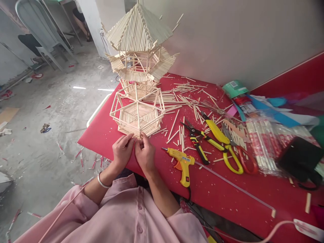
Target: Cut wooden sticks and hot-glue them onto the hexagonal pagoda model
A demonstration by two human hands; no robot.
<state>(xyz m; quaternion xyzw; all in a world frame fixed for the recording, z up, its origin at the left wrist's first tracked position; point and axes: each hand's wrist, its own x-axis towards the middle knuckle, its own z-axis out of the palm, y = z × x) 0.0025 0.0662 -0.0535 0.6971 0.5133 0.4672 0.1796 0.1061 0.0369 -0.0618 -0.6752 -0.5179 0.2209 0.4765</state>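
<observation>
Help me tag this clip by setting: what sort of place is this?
Probably a craft workspace of some kind, judging by the glue gun, the stick frame and the stick pagoda behind that frame.

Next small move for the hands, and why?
Probably press lightly on the near corner of the pale hexagonal wooden-stick frame: the left hand and right hand have their fingertips there, while the yellow glue gun lies unheld on the red table. Whether they pinch a loose piece is unclear.
</observation>
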